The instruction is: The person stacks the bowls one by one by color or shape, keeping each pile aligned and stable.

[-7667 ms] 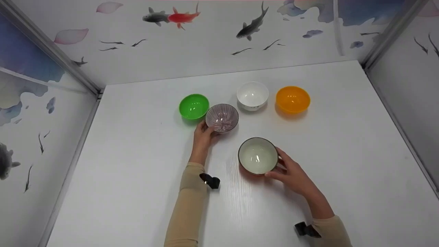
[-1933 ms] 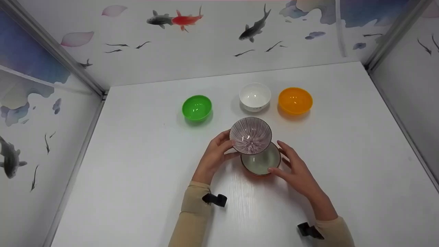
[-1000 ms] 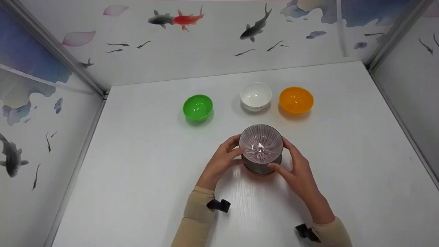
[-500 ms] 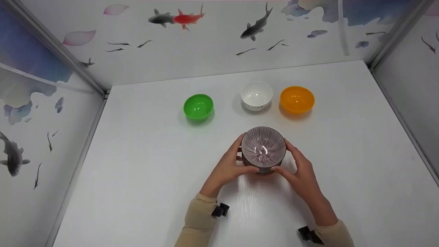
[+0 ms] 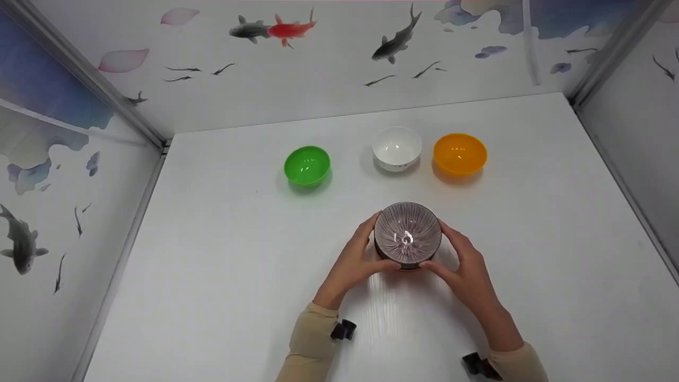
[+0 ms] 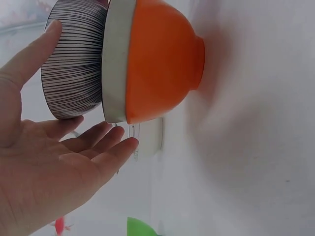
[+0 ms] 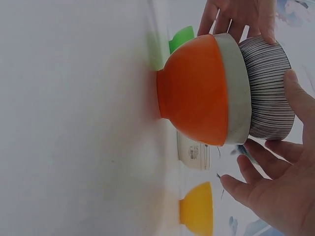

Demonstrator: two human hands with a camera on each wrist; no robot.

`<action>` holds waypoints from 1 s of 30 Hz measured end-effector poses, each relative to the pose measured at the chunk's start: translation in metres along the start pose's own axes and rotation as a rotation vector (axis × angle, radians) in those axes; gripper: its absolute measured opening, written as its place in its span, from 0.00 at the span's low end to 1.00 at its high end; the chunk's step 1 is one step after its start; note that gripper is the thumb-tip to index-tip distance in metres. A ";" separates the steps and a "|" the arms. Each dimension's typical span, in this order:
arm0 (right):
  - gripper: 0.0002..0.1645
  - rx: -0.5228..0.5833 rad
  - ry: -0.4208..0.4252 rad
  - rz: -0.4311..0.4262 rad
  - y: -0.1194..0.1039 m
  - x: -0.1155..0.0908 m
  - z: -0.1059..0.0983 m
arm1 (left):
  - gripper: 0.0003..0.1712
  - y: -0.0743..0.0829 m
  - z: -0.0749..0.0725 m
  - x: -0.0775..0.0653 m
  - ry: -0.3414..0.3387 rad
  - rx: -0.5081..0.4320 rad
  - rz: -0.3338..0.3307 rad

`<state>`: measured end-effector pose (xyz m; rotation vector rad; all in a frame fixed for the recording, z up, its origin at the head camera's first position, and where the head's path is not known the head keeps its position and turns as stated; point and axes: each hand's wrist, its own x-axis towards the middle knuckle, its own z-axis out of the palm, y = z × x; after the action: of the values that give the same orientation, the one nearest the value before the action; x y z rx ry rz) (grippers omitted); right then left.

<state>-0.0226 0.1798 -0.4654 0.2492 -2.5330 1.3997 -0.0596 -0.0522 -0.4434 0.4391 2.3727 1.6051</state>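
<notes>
A stack of bowls stands upright on the table in front of me. Lowest is a dark orange bowl [image 6: 162, 64], its foot on the tabletop. Inside it sits a pale grey-green bowl [image 7: 236, 88], only its upper band showing. The striped purple bowl [image 5: 407, 231] nests on top, much of its dark-lined outer wall visible from the wrists. My left hand [image 5: 353, 265] holds the striped bowl from the left, thumb near its front. From the right, my right hand [image 5: 467, 268] holds the same bowl between thumb and forefinger. The other fingers spread lower, alongside the stack.
Behind the stack, a green bowl [image 5: 307, 166] stands at the left, a white bowl [image 5: 397, 149] in the middle and a yellow-orange bowl [image 5: 460, 154] at the right. Printed wall panels [image 5: 318, 79] border the white table [image 5: 212, 254] at the back and sides.
My left hand has brought the striped bowl from beside the green bowl, over and down into the grey-green one. My right hand has shifted from the grey-green bowl to the striped bowl.
</notes>
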 end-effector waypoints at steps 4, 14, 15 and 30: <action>0.52 0.012 -0.007 -0.007 0.002 0.000 0.000 | 0.59 -0.003 0.002 0.000 0.003 -0.001 -0.007; 0.50 0.001 -0.034 0.020 0.004 -0.001 0.001 | 0.60 -0.008 0.005 -0.001 0.009 0.002 -0.010; 0.50 0.004 -0.037 0.022 0.005 -0.001 0.001 | 0.60 -0.008 0.005 -0.001 0.009 0.001 -0.012; 0.51 0.012 -0.061 0.029 0.009 -0.002 0.001 | 0.59 -0.014 0.008 -0.003 0.013 0.012 0.003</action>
<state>-0.0237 0.1838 -0.4739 0.2621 -2.5879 1.4393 -0.0556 -0.0509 -0.4595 0.4360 2.3932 1.6010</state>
